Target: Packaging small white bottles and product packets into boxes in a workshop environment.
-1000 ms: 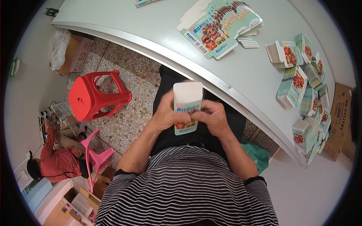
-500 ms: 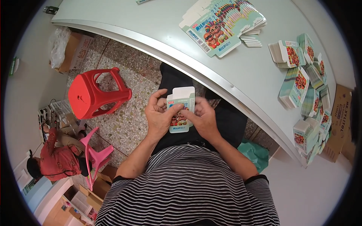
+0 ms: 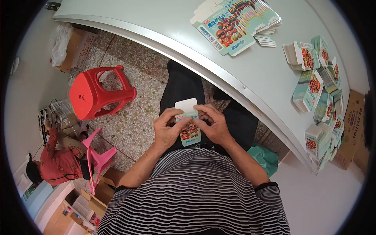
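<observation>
Small printed carton (image 3: 188,128) held over lap, between both hands, long axis running away from body, white flap at far end. Left hand (image 3: 166,131) clamped on carton's left edge, thumb across printed face. Right hand (image 3: 213,126) clamped on right edge, fingertips (image 3: 200,117) pressing near top flap. Both hands equally near, touching carton. Stack of flat cartons (image 3: 235,21) on table (image 3: 156,23), well beyond hands.

A pale grey-green table (image 3: 156,15) with a metal edge carries a stack of flat printed carton blanks (image 3: 235,23) and, well apart, a heap of folded small boxes (image 3: 321,98).
</observation>
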Demonstrator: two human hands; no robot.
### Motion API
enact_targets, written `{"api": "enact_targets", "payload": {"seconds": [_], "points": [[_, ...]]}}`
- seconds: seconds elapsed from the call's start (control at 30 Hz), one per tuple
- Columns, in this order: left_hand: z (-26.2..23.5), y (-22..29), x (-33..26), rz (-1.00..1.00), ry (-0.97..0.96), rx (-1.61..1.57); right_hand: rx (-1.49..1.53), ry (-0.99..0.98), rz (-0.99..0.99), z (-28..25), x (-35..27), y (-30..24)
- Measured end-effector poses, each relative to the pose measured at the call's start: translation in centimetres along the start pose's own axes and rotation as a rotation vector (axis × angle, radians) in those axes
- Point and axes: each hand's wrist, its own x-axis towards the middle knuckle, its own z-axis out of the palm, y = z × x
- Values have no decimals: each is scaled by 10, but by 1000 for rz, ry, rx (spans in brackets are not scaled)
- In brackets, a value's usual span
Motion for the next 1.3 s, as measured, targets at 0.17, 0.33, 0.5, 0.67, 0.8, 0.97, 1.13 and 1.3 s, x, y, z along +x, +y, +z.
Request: {"api": "enact_targets", "payload": {"seconds": [0.17, 0.33, 0.5, 0.67, 0.8, 0.97, 1.13, 1.3], "points": [[-10, 15, 7, 180, -161, 243, 206, -32, 83, -11, -7, 4], [-2, 13, 1, 98, -112, 109, 177, -70, 84, -18, -5, 3], [4, 18, 1, -18, -49, -1, 475, 23, 173, -8, 2, -17], [-1, 32, 8, 5, -117, 3, 264, -41, 87, -18, 2, -8], [-2, 41, 8, -163, -95, -134, 216, -62, 128, -17, 6, -19], [-4, 48, 12, -209, -96, -121, 277, -110, 232, -18, 9, -25], [-7, 49, 14, -160, -150, -28, 258, -121, 231, -19, 10, -24], [-13, 43, 12, -105, -238, 30, 122, -186, 120, -25, 8, -20]]}}
